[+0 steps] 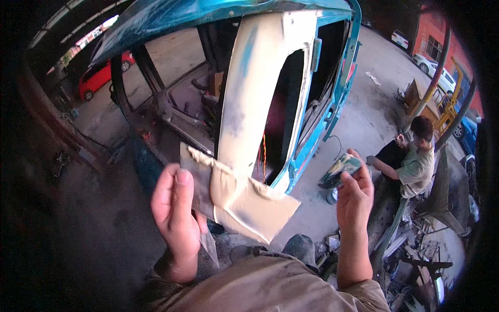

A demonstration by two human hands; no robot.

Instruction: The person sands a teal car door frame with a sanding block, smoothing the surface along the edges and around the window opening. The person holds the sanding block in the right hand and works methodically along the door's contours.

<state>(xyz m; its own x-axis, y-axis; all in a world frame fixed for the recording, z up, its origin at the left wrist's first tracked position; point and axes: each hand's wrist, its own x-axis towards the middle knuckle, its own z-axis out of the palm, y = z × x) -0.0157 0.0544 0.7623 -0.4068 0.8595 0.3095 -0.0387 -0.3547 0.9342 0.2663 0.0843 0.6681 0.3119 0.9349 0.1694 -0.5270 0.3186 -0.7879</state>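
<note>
My left hand (pixel 176 216) grips the left edge of a flat grey putty board (pixel 200 190), thumb on top. Cream body filler (pixel 254 205) is spread over the board, with a thick ridge along its far edge. A thin pointed grey blade (pixel 209 247) sticks out below the same hand. On the right, my right hand (pixel 356 195) pinches a small dark green piece (pixel 338 171) smeared with cream; its kind is unclear. Beyond the board stands a blue vehicle cab shell (pixel 306 161), its wide pillar (pixel 254 88) coated in cream filler with grey and blue patches showing.
A person (pixel 418 161) in a pale shirt sits to the right. Near my right hand a small tin (pixel 332 196) stands on the ground. Scrap (pixel 416 265) lies at lower right. A red car (pixel 101 77) is parked far left, a white car (pixel 436 70) far right.
</note>
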